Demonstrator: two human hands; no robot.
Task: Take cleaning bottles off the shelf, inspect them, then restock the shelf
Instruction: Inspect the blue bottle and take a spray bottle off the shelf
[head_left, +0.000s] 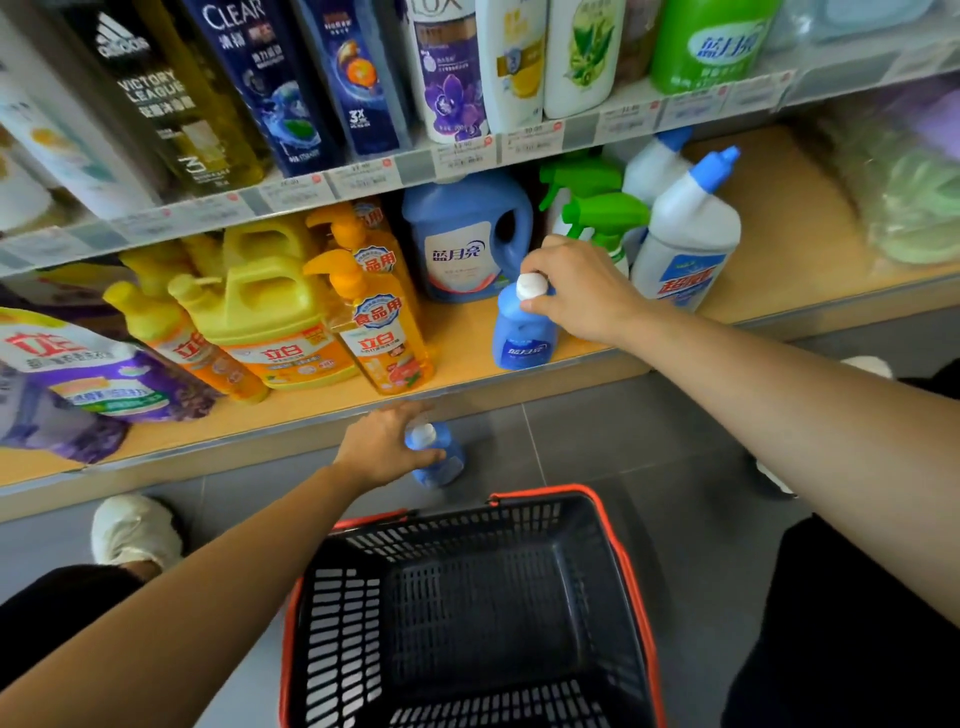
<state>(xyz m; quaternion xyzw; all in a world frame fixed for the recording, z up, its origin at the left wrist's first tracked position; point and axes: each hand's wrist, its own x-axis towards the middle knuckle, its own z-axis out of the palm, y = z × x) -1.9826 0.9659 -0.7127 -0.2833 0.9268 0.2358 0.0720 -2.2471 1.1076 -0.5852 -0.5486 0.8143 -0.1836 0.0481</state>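
A small blue bottle with a white cap (522, 332) stands upright near the front edge of the lower wooden shelf (467, 371). My right hand (582, 288) grips it around the neck, just under the cap. A second small blue bottle with a white cap (439, 457) is below the shelf edge, above the grey floor. My left hand (384, 444) holds it by its upper part; motion blur softens it.
A black basket with an orange rim (631, 561) sits on the floor below my hands, with nothing in it. On the lower shelf stand yellow and orange detergent bottles (291, 322), a large blue jug (467, 239), green spray bottles (597, 218) and white bottles (685, 244).
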